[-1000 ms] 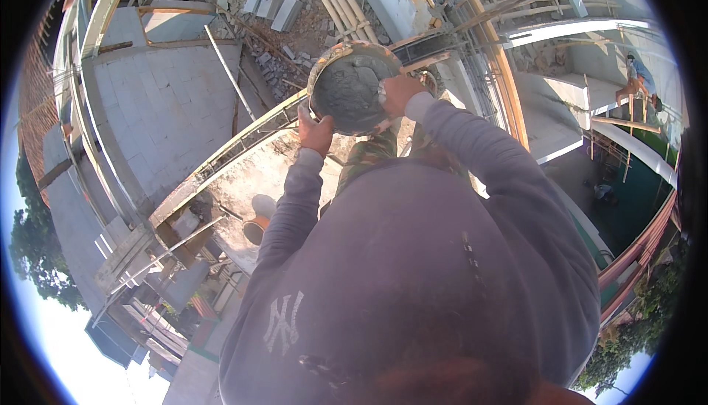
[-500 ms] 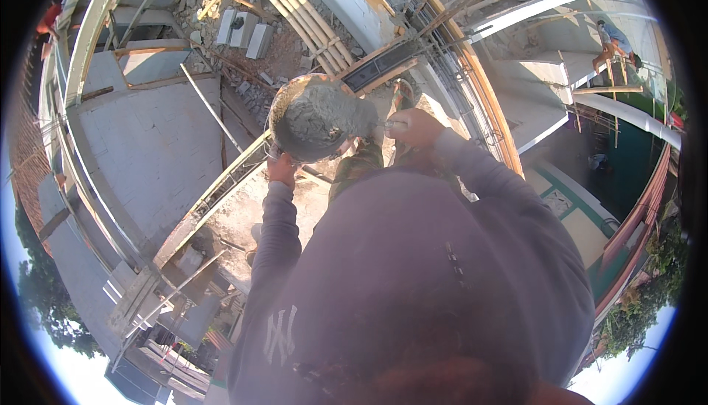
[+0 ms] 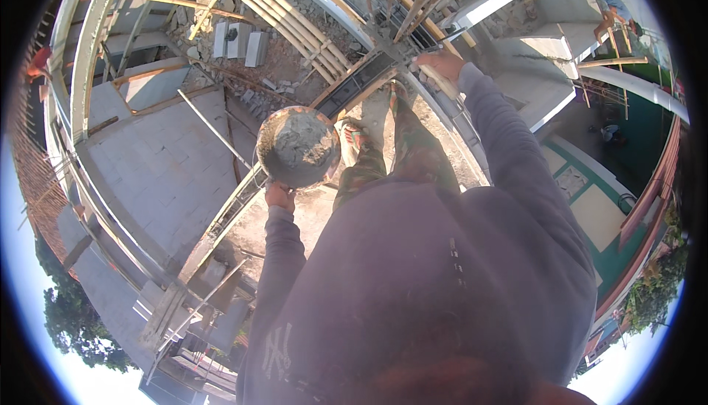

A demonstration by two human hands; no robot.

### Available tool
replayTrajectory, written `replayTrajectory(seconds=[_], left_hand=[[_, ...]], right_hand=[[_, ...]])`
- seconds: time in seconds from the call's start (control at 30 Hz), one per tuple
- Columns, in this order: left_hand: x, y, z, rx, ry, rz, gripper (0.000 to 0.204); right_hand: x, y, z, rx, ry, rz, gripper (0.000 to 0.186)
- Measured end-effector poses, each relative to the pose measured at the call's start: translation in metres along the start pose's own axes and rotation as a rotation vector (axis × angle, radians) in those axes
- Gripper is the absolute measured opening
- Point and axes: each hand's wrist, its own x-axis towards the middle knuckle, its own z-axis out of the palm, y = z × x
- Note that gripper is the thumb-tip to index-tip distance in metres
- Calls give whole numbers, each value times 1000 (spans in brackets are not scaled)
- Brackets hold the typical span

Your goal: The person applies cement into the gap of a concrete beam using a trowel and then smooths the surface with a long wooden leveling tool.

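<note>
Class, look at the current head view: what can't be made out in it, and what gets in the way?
All in the head view:
Left hand: fingertips, hidden by the bucket.
Grey mix: its depth, hidden by its own surface.
Right hand: what, if anything, it grips; too small against grey clutter.
Person at far right: hand details, too small.
Red shape at far left: too blurred near the dark rim to name.
</note>
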Motion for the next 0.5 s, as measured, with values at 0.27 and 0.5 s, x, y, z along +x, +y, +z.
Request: replayTrajectory(seconds=[0.27,0.5], left_hand=[[-28,19,31,-212,-44,78,40],[-62,72,66,-8,-61,384,47]], right_hand=[[-84,29,88,-324,35,-239,47],[-77,21,216,-1385,251,-517,36]])
